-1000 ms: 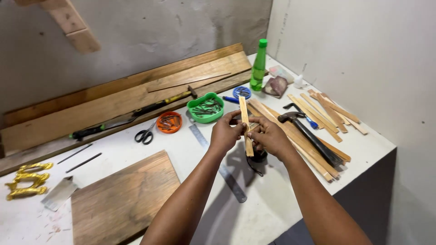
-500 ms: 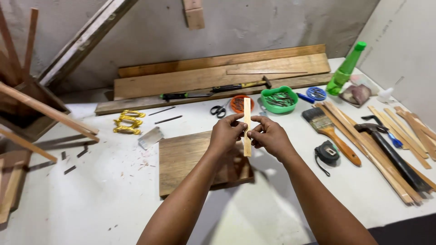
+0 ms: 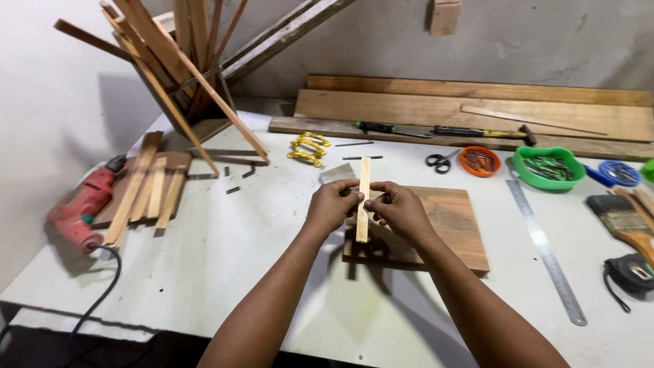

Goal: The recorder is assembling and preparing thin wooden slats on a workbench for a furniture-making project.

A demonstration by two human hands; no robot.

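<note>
I see both hands pinch thin wood strip (image 3: 364,199) upright: left hand (image 3: 332,206) grip steadies side, right hand (image 3: 397,210) grip too, above wood board (image 3: 449,221) on surface (image 3: 272,259).

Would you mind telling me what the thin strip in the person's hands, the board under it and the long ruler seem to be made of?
The thin strip, held by the left hand and right hand, looks like pale, unfinished wood with a faint grain. The board seems a darker brown wood with clear grain streaks, probably unvarnished. The long ruler appears to be metal, likely steel: grey, thin, with a dull sheen.
</note>
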